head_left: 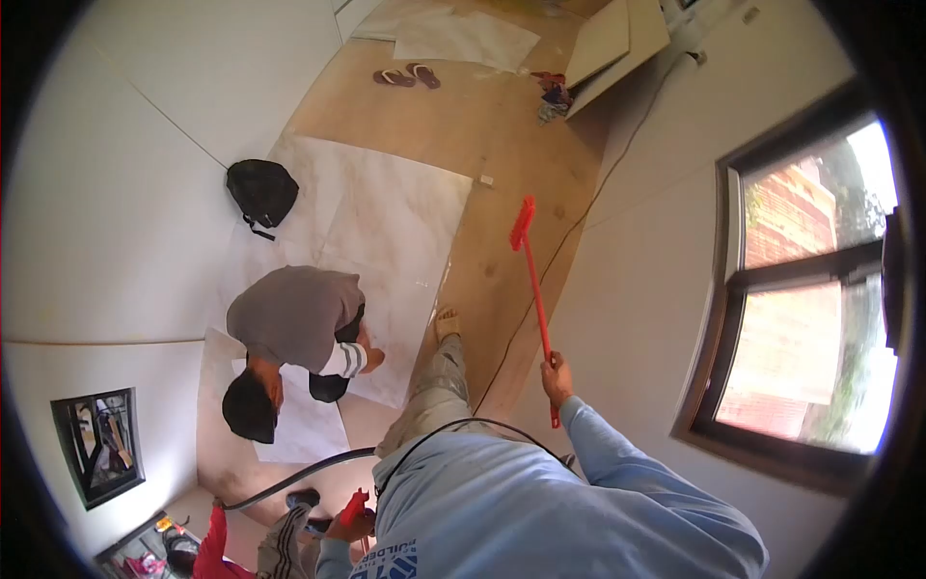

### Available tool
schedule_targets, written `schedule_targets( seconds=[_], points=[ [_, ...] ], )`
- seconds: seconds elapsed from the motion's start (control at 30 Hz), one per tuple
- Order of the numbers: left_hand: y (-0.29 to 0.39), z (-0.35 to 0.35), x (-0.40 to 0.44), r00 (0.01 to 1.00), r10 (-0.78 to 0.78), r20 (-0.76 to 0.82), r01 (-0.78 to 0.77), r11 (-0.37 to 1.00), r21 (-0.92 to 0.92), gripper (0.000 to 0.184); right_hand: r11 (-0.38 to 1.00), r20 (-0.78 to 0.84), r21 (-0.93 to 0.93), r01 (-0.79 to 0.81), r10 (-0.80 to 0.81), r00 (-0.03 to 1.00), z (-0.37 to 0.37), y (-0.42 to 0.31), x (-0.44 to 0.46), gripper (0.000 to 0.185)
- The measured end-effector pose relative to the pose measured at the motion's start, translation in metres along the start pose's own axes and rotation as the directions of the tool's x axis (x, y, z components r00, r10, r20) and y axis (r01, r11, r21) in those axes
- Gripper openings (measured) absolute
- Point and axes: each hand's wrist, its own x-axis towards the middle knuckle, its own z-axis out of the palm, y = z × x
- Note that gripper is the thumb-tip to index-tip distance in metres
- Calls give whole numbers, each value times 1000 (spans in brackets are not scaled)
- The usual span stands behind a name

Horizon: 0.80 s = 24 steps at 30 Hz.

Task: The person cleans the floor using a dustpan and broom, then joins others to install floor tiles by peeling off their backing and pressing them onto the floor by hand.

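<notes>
My right hand (558, 379) is closed around the lower handle of a red long-handled brush (536, 294). The brush's bristled head (522, 224) points away from me over the bare wooden floor, beside the wall. At the bottom of the view, my left hand (351, 524) is wrapped round a red object (356, 505) with a handle-like top. Much of that object is hidden by my body, and its kind does not show. My bare foot (448, 321) stands at the edge of the pale marble-patterned sheets (395, 212).
A co-worker in a grey shirt (294, 309) crouches on the sheets, near a black backpack (262, 193). Another person's red sleeve (214, 545) shows at lower left. A cable (579, 222) runs along the right wall below a window (801, 280). Flip-flops (407, 76) and leaning boards (617, 48) are farther off.
</notes>
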Motion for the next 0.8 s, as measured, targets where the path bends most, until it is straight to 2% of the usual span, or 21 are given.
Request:
schedule_targets(
  seconds=[0.13,0.43,0.47,0.57,0.67,0.77,0.8],
  points=[
    [66,-19,25,999,-13,-43,12,1000,-25,8,986,33,-142,-82,88,996,-24,-64,97,44],
    [164,-42,64,992,17,-123,-17,1000,5,8,997,10,-69,-20,21,1000,-84,-116,214,46],
    [173,-43,69,991,22,-131,-21,1000,4,8,993,7,-115,12,-11,1000,-90,-118,225,46],
    [197,-44,82,990,26,-138,-25,1000,5,8,998,-10,-62,-16,15,1000,-105,-135,254,47],
    [226,-44,99,989,26,-142,-25,1000,9,8,975,-41,-178,131,-140,989,-112,-143,292,49],
    [259,-42,116,988,7,-152,-6,1000,5,8,994,49,-41,-103,105,993,-130,-220,310,47],
    [273,-42,122,988,0,-154,1,1000,6,8,996,47,-37,-85,86,995,-127,-216,330,46]
  ],
)
